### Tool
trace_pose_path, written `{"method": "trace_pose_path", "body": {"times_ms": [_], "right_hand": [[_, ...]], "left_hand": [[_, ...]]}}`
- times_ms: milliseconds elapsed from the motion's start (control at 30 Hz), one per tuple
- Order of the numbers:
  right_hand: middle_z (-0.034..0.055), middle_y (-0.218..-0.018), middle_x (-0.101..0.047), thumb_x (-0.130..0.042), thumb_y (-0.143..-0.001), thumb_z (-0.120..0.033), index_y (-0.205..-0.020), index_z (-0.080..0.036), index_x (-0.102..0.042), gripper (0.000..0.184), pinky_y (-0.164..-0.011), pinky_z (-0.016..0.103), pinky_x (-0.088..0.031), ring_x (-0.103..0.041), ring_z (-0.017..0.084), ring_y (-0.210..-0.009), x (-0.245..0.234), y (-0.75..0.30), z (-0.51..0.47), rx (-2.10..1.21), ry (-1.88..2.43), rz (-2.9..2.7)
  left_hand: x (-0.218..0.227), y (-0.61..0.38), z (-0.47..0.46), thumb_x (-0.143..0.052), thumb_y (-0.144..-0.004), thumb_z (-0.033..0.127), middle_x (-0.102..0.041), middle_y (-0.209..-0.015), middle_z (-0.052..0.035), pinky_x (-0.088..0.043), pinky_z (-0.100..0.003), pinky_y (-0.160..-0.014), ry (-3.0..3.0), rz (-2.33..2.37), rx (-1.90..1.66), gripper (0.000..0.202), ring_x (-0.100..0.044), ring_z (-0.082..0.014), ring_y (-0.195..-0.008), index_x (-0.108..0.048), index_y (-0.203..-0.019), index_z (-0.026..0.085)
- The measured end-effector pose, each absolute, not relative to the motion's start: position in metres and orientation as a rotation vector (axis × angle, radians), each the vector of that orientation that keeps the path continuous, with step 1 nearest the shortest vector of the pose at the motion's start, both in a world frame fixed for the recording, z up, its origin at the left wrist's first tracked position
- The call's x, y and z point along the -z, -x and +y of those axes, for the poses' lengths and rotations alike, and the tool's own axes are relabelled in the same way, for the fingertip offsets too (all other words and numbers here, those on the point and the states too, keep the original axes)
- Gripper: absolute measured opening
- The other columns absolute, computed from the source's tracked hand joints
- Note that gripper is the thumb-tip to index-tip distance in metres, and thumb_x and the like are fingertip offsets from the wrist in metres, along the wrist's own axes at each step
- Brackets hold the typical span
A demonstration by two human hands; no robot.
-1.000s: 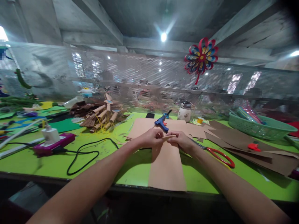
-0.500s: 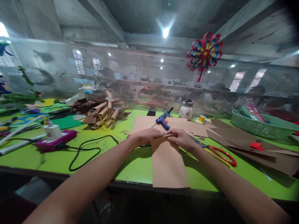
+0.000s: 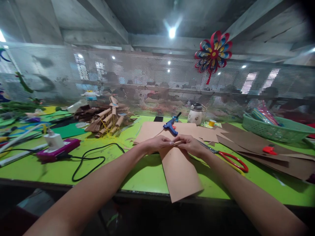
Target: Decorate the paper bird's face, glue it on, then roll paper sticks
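Note:
A long tan sheet of craft paper (image 3: 180, 173) hangs from my fingers toward me, its near end past the table edge. My left hand (image 3: 158, 143) pinches the far end, which is folded or rolled into a narrow strip. Close beside it, my right hand (image 3: 189, 144) grips the same end. Just beyond my hands lies a blue glue gun (image 3: 170, 126) on more tan paper (image 3: 150, 129). Scissors (image 3: 232, 160) with red and yellow handles rest by my right forearm, their blades partly hidden behind it.
Brown paper sheets (image 3: 248, 144) and a green basket (image 3: 278, 129) occupy the right side. A lidded jar (image 3: 195, 114) stands at the back. To the left are rolled-paper pieces (image 3: 108, 119), a black cable (image 3: 86, 157) and a purple power strip (image 3: 59, 150).
The near end of the tan paper has swung to the right and now sits askew, with its edge curving. My hands stay together at its far end, their fingers slightly shifted.

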State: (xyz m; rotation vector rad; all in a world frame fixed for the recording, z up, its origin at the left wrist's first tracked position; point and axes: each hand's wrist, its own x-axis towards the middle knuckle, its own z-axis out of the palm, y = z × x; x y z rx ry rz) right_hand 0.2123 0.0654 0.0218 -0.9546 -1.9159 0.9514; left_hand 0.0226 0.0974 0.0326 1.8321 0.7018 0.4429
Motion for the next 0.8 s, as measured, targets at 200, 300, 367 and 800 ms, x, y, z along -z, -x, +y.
{"method": "trace_pose_path", "body": {"times_ms": [200, 300, 367, 800], "right_hand": [[-0.0003, -0.065, -0.057, -0.057, -0.07, -0.022, -0.097, -0.015, -0.06, 0.028, -0.047, 0.019, -0.033, -0.045, 0.008, -0.051, -0.022, -0.227, 0.072, -1.212, 1.023, -1.859], [-0.0014, -0.063, -0.055, -0.056, -0.066, -0.015, -0.102, -0.016, -0.057, 0.037, -0.048, 0.02, -0.036, -0.047, 0.008, -0.05, -0.025, -0.236, 0.074, -1.353, 0.981, -1.742], [-0.001, -0.065, -0.054, -0.057, -0.065, -0.015, -0.101, -0.015, -0.058, 0.037, -0.05, 0.02, -0.039, -0.049, 0.008, -0.052, -0.03, -0.239, 0.072, -1.432, 0.955, -1.678], [-0.0014, -0.054, -0.052, -0.062, -0.068, -0.043, -0.081, -0.012, -0.063, 0.034, -0.045, 0.021, -0.035, -0.045, 0.008, -0.047, -0.027, -0.234, 0.075, -1.129, 1.123, -1.853]], "left_hand": [[-0.032, -0.024, 0.098, -0.052, -0.074, 0.05, -0.059, -0.075, -0.0024, -0.034, -0.023, -0.063, -1.995, 0.799, -0.464, 0.041, -0.047, -0.0151, -0.073, -0.065, -0.084, 0.013], [-0.032, -0.025, 0.099, -0.048, -0.076, 0.049, -0.054, -0.069, -0.0005, -0.031, -0.022, -0.059, -2.046, 0.745, -0.478, 0.04, -0.043, -0.012, -0.065, -0.062, -0.079, 0.012], [-0.033, -0.026, 0.099, -0.047, -0.077, 0.05, -0.049, -0.065, 0.0008, -0.029, -0.021, -0.056, -2.067, 0.737, -0.473, 0.04, -0.039, -0.0102, -0.061, -0.059, -0.074, 0.012], [-0.021, -0.027, 0.108, -0.042, -0.076, 0.054, -0.043, -0.059, 0.0022, -0.028, -0.021, -0.052, -2.245, 0.913, -0.441, 0.044, -0.034, -0.0098, -0.055, -0.057, -0.07, 0.013]]}}
